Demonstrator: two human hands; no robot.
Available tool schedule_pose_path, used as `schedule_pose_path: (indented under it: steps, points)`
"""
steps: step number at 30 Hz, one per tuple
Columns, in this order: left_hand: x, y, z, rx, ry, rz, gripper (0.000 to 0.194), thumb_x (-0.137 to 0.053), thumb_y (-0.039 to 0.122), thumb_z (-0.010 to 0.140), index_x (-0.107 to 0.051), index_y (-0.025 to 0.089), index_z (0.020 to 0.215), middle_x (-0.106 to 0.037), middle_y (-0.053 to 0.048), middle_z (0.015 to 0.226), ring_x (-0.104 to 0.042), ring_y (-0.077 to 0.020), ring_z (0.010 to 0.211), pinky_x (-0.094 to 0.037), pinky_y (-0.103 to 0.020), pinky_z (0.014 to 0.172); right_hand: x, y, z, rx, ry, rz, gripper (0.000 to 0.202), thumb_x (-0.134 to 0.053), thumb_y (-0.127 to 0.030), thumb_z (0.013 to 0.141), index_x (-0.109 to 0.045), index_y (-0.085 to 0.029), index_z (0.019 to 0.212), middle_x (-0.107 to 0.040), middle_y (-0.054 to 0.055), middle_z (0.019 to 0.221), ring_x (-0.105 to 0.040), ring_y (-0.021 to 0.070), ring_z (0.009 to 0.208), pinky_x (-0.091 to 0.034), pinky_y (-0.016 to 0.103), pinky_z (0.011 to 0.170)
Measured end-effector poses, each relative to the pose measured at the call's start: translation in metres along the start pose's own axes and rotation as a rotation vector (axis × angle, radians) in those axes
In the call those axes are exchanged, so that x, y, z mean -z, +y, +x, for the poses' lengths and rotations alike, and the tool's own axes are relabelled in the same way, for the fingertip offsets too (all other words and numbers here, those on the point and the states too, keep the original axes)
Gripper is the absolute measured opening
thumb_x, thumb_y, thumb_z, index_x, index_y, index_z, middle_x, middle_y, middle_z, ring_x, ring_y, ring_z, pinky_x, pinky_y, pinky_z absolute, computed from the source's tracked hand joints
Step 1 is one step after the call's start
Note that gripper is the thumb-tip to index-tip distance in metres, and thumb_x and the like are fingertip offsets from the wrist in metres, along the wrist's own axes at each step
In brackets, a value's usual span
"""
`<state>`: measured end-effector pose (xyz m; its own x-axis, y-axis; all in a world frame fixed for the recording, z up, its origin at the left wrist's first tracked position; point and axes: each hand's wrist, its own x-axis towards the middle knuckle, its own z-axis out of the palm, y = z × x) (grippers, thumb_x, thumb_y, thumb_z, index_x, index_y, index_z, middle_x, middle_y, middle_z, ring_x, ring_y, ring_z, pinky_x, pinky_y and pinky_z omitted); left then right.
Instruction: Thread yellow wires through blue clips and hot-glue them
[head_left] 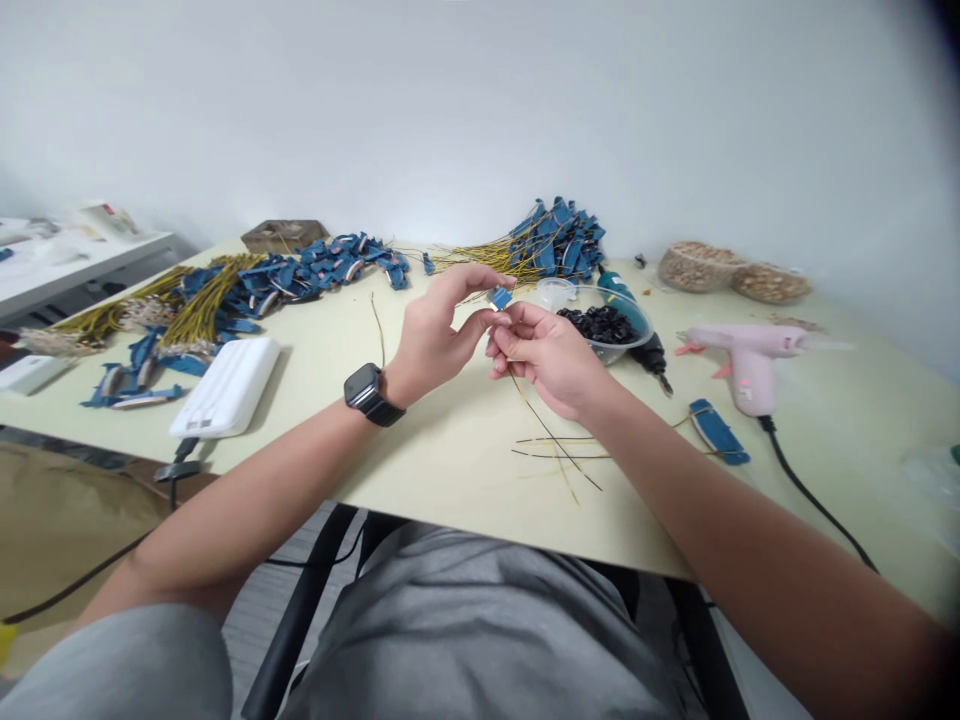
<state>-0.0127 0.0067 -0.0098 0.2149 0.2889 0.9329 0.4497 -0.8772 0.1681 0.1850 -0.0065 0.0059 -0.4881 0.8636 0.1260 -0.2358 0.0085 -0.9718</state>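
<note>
Between the fingertips of my left hand (442,325) is a small blue piece (500,297) with a pale edge, pinched by thumb and forefinger. My right hand (551,355) meets it there, its thumb and fingers closed on a thin dark and yellow cord (534,408) that hangs down toward the table. Just how the cord joins the blue piece is hidden by the fingers. Under my right forearm lie more cords, leading to a flat blue piece (718,432) on the right. A black watch (373,394) is on my left wrist.
A clear bowl (637,318) of black bits stands beyond my right hand, near a dark green rotary tool (651,352). A pink glue gun (750,350) sits at right. Blue pieces with cords (559,240) are heaped behind; a white power bank (227,388) lies left.
</note>
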Motion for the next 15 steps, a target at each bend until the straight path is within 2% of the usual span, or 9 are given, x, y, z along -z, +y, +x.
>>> schedule_pose_path:
  steps: [4, 8, 12, 15]
  points:
    - [-0.001, 0.002, -0.001, 0.052, 0.009, -0.002, 0.019, -0.068, 0.032, 0.119, -0.066, 0.026, 0.137, -0.085, -0.009, 0.130, -0.083, -0.0202, 0.129, -0.072, -0.041, 0.115, 0.000, -0.001, 0.000, 0.000, -0.004, -0.001, 0.043, -0.103, -0.040, 0.078, -0.066, -0.023, 0.092, -0.072, -0.004, 0.081, -0.068, 0.0119, 0.071, -0.060, 0.029, 0.069]
    - [-0.003, 0.004, -0.003, 0.041, 0.040, -0.040, 0.025, -0.074, 0.020, 0.114, -0.067, 0.026, 0.137, -0.085, -0.007, 0.128, -0.083, -0.0198, 0.127, -0.073, -0.039, 0.114, 0.000, 0.001, 0.001, 0.009, -0.015, -0.001, 0.045, -0.104, -0.041, 0.078, -0.065, -0.023, 0.092, -0.072, -0.005, 0.081, -0.066, 0.0110, 0.068, -0.061, 0.030, 0.068]
    - [-0.003, 0.009, -0.002, 0.073, 0.038, -0.088, 0.037, -0.064, 0.002, 0.108, -0.070, 0.025, 0.136, -0.086, -0.005, 0.129, -0.083, -0.0187, 0.129, -0.072, -0.038, 0.116, 0.000, 0.003, 0.001, 0.013, -0.018, 0.010, 0.047, -0.105, -0.041, 0.076, -0.065, -0.022, 0.094, -0.072, -0.005, 0.082, -0.066, 0.0101, 0.067, -0.063, 0.030, 0.071]
    - [-0.002, 0.012, -0.002, 0.070, 0.054, -0.114, 0.045, -0.062, -0.004, 0.104, -0.072, 0.026, 0.136, -0.086, -0.004, 0.129, -0.084, -0.0184, 0.128, -0.073, -0.037, 0.114, 0.001, 0.003, 0.001, 0.010, -0.017, 0.016, 0.048, -0.105, -0.041, 0.076, -0.065, -0.022, 0.095, -0.072, -0.005, 0.082, -0.066, 0.0103, 0.067, -0.061, 0.030, 0.070]
